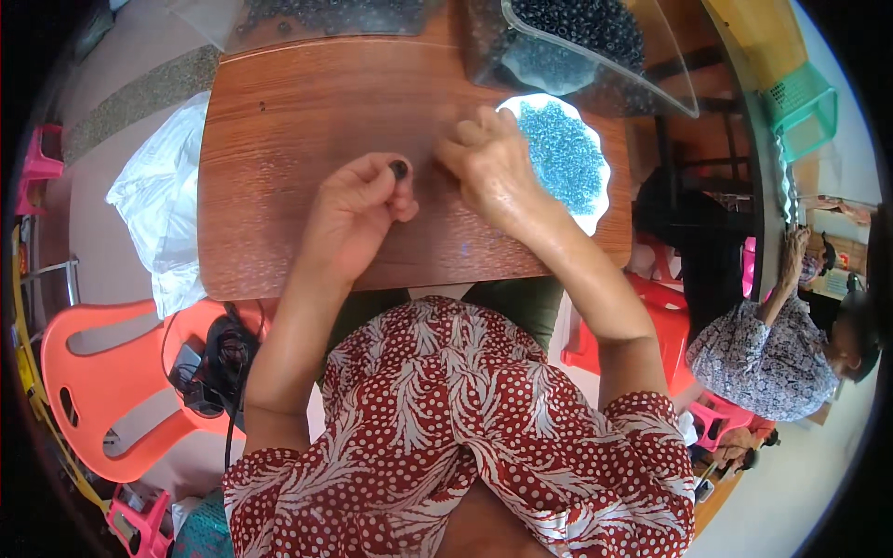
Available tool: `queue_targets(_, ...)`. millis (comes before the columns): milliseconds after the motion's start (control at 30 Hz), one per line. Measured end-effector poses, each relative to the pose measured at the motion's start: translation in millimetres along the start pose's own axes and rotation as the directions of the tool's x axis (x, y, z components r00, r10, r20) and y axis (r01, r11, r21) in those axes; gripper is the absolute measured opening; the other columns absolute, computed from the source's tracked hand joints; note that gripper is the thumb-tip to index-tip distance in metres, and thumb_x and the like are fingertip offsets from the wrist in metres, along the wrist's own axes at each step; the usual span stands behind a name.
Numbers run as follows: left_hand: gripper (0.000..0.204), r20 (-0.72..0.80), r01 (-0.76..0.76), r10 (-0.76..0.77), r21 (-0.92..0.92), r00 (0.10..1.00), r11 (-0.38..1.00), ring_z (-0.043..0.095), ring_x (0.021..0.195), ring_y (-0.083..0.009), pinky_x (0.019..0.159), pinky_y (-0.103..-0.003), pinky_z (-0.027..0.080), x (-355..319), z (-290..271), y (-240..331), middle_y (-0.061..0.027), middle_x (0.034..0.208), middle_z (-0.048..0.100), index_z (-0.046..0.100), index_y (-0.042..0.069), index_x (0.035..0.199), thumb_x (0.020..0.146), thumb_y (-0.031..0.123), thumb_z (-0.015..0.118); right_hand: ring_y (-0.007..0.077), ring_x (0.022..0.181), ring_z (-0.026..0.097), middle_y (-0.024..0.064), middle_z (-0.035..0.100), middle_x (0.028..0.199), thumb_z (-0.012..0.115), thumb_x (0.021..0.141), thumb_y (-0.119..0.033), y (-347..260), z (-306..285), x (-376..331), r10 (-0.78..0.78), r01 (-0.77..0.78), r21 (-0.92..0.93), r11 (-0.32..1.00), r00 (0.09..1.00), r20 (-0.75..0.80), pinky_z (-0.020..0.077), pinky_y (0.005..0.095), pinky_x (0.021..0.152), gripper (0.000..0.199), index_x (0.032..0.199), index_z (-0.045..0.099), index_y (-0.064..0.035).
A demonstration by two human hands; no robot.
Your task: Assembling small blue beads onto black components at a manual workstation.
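Left hand (358,209) pinches a small dark ring (399,169) between thumb and fingers. Right hand (491,167), fingers curled, grip unclear, rests just beside it on the wooden table (279,139). White dish of blue beads (567,158) touches the right hand's far side.

Matt wood-grain table (307,121), glossy white dish (595,219) of shiny blue beads (563,153) (glassy-looking), clear plastic bags (595,56), smooth plastic chair (102,372).
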State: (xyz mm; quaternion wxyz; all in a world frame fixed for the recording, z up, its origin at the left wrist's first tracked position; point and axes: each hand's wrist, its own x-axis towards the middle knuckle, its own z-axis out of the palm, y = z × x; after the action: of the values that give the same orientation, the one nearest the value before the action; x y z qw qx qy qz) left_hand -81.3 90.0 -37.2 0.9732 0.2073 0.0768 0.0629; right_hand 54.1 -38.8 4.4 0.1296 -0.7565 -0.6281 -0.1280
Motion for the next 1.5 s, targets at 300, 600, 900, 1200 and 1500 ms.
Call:
queue_targets(300, 0.019, -0.029, 0.085, -0.085, -0.005, 0.996, 0.996, 0.054, 0.069, -0.0147, 0.062, -0.027, 0.042, 6, 14, -14, -0.0071, 0.081, 0.059, 0.058, -0.003, 0.096, 0.081, 0.008, 0.06, 0.0169, 0.066, 0.054, 0.007, 0.059, 0.071, 0.063, 0.064, 0.007, -15, -50, -4, 0.42, -0.303, 0.592, 0.747, 0.905, -0.066, 0.0427, 0.0283, 0.064, 0.012, 0.073, 0.062, -0.0003)
queue_targets(600, 0.02, -0.045, 0.111, -0.109, 0.051, 0.993, 0.993, 0.058, 0.073, -0.0162, 0.067, -0.027, 0.047, 13, 40, -28, -0.01, 0.087, 0.061, 0.059, -0.003, 0.099, 0.08, 0.001, 0.06, 0.0161, 0.07, 0.055, 0.0061, 0.061, 0.073, 0.067, 0.063, 0.005, -22, -72, -17, 0.405, -0.269, 0.599, 0.754, 0.909, -0.101, 0.0434, 0.0263, 0.064, 0.011, 0.071, 0.062, 0.0001)
queue_targets(900, 0.019, -0.05, 0.067, -0.062, 0.127, 0.997, 0.99, 0.057, 0.07, -0.0137, 0.064, -0.024, 0.047, 20, 51, -36, -0.0089, 0.083, 0.061, 0.06, -0.004, 0.096, 0.077, 0.0, 0.062, 0.0195, 0.071, 0.054, 0.0065, 0.061, 0.073, 0.066, 0.062, 0.003, -15, -76, -28, 0.41, -0.306, 0.497, 0.812, 0.905, -0.113, 0.0428, 0.0282, 0.064, 0.011, 0.071, 0.061, -0.0002)
queue_targets(1200, 0.018, -0.12, 0.034, 0.013, 0.386, 0.993, 0.922, 0.056, 0.067, -0.0105, 0.061, -0.021, 0.047, 18, 57, -47, -0.0056, 0.077, 0.061, 0.062, -0.004, 0.092, 0.074, -0.001, 0.065, 0.0251, 0.068, 0.053, 0.0069, 0.055, 0.067, 0.065, 0.061, 0.004, -11, -86, -36, 0.352, -0.303, 0.413, 0.859, 0.935, -0.047, 0.0408, 0.0318, 0.062, 0.014, 0.07, 0.057, -0.0025)
queue_targets(1500, 0.016, -0.056, 0.006, 0.028, 0.517, 0.998, 0.856, 0.056, 0.067, -0.0098, 0.06, -0.02, 0.045, 14, 64, -50, -0.0043, 0.077, 0.062, 0.063, -0.003, 0.09, 0.075, 0.0, 0.065, 0.0112, 0.065, 0.051, 0.003, 0.056, 0.069, 0.068, 0.064, 0.004, -10, -89, -46, 0.588, -0.557, 0.688, 0.466, 0.775, 0.229, 0.0405, 0.0242, 0.058, 0.013, 0.072, 0.059, -0.0023)
